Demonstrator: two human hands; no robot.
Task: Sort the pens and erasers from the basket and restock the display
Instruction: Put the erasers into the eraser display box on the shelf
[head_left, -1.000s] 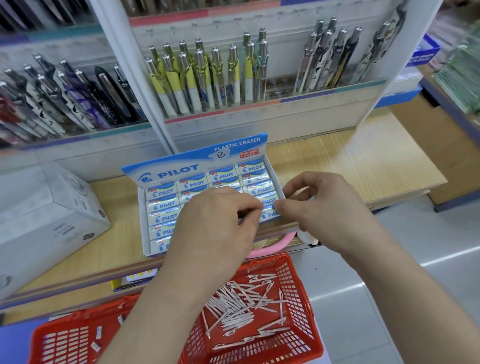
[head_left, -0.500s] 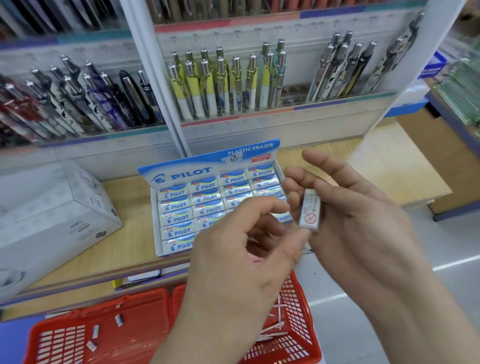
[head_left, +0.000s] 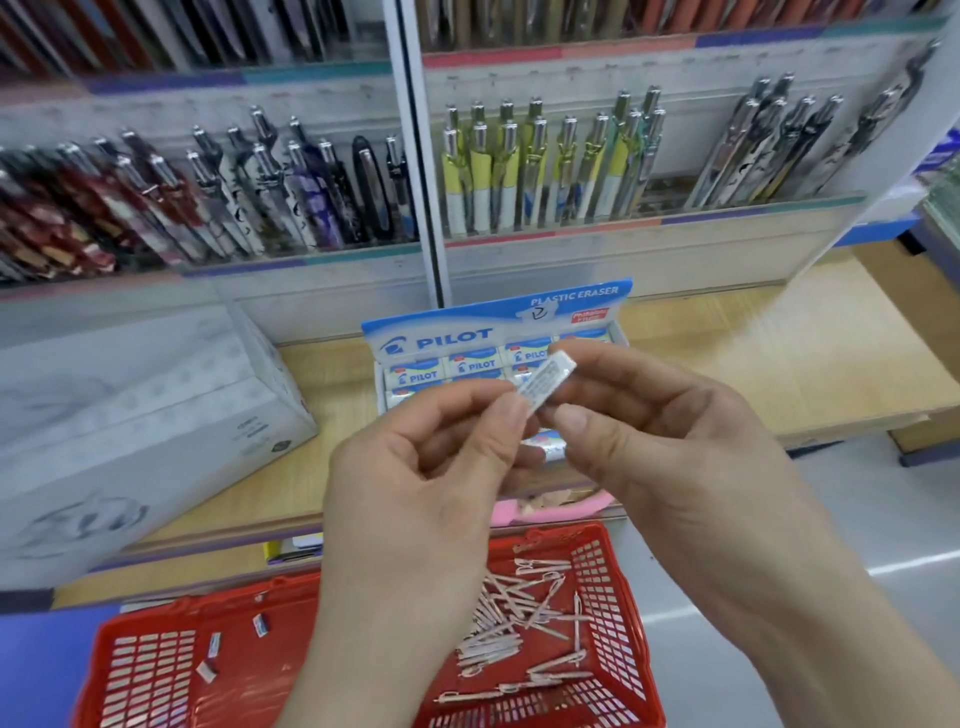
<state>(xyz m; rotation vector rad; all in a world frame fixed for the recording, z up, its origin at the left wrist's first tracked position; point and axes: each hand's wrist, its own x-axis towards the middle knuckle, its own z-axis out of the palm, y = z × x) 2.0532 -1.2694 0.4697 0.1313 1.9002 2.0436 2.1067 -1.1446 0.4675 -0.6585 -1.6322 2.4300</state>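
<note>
Left hand (head_left: 431, 499) and right hand (head_left: 675, 457) pinch one eraser (head_left: 548, 382) — above Pilot eraser box (head_left: 493, 318) | box near wooden shelf (head_left: 753, 364) front edge | pens (head_left: 519, 623) at right end of red basket (head_left: 618, 613)

left hand (head_left: 415, 483): bare, skin creases at knuckles and wrist
right hand (head_left: 675, 441): bare, same build
fingers (head_left: 498, 415): nails short, plain; thumbnails are the ones that show
left forearm (head_left: 363, 649): bare, unsleeved to the frame edge, in front of the red basket (head_left: 608, 613)
right forearm (head_left: 779, 623): bare, unsleeved, right of the basket
sharpness: slight blur, fine detail unreadable
</note>
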